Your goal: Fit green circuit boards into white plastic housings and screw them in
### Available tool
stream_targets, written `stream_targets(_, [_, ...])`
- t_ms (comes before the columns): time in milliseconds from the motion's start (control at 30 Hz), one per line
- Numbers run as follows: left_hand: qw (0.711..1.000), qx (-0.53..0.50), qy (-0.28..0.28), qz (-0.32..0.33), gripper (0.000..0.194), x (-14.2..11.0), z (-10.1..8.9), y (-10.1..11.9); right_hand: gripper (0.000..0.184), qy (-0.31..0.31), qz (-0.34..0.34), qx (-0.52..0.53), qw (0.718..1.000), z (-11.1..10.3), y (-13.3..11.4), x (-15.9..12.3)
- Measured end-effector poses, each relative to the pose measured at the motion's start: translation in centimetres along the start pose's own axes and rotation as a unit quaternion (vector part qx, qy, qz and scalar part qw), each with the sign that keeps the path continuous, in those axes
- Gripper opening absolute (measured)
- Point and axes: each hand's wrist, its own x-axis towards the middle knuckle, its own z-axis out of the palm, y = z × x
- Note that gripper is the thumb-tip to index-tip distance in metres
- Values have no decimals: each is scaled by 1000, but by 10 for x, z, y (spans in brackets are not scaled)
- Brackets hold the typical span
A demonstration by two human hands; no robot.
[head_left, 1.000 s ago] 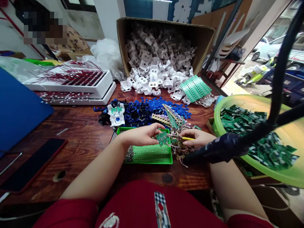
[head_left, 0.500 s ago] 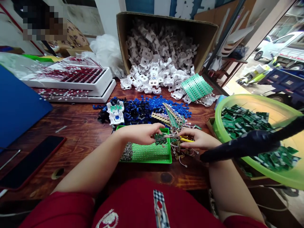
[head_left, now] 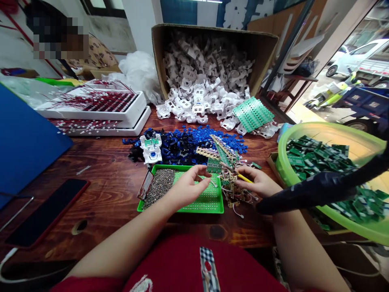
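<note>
My left hand (head_left: pixel 188 185) hovers over a green tray (head_left: pixel 182 208), thumb and forefinger close together; I cannot tell if they hold anything. Just past its fingertips is a small green circuit board (head_left: pixel 213 165), at the edge of a tangle of wired parts (head_left: pixel 234 190). A heap of tiny metal pieces (head_left: pixel 158 184) fills the tray's left part. Over that tangle my right hand (head_left: pixel 259 183) grips a thin yellow-handled tool (head_left: pixel 244 177), its tip pointing left toward the board.
Blue plastic pieces (head_left: pixel 197 140), white housings spilling from a cardboard box (head_left: pixel 209 77), a panel of green boards (head_left: pixel 252 113). A green basin (head_left: pixel 282 142) of boards at right, crossed by a dark strap (head_left: pixel 319 188). Foam trays (head_left: pixel 97 107), phone (head_left: pixel 45 211) at left.
My left hand has drawn back toward me over the tray; the small green board it pinched now sits beyond its fingertips. The tray's metal pieces have come into view. The right hand barely moved.
</note>
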Motion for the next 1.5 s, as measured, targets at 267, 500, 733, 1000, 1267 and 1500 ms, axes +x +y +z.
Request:
stream_targets(267, [997, 32, 67, 31, 40, -10, 18, 2, 32, -7, 14, -12, 1000, 17, -17, -11])
stream_targets(500, [989, 109, 86, 42, 45, -12, 11, 1, 31, -6, 24, -56, 998, 24, -17, -12])
stream_targets(733, [989, 128, 70, 23, 39, -7, 12, -4, 28, 13, 41, -133, 990, 30, -23, -12])
stream_targets(1000, [988, 130, 78, 4, 25, 2, 10, 9, 30, 79, 68, -236, 966, 42, -37, -15])
stream_targets(1267, [999, -19, 0, -48, 25, 10, 0, 7, 34, 87, 81, -201, 972, 14, -17, -31])
stream_targets(1500, [989, -115, -26, -91, 31, 13, 5, 5, 48, 183, 111, -265, 940, -9, 3, -60])
